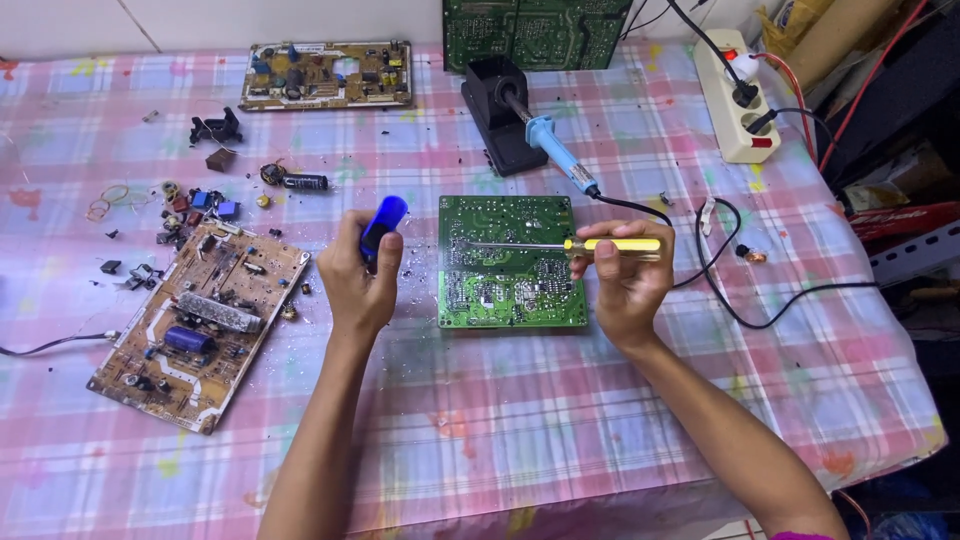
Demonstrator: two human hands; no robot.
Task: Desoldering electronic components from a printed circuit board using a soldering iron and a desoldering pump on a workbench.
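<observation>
Green rectangular circuit board (pixel 512 262): matt lacquered face, shiny silver solder dots. Yellow translucent plastic-handled screwdriver (pixel 612 245) lying across it, glossy handle, thin bright metal shaft, held in the right hand (pixel 625 285). Left of the green board, left hand (pixel 355 285) grips a blue glossy plastic tube-shaped tool (pixel 383 222). Further left, tan matt circuit board (pixel 200 325) with dull grey metal heatsink and a glossy blue capacitor. Behind the green board, a soldering iron with light-blue smooth plastic handle (pixel 558 152) in a black matt stand (pixel 497 115). Under everything, pink checked tablecloth (pixel 560 400), slight sheen, wrinkled. Right and behind, white glossy plastic power strip (pixel 735 100).
</observation>
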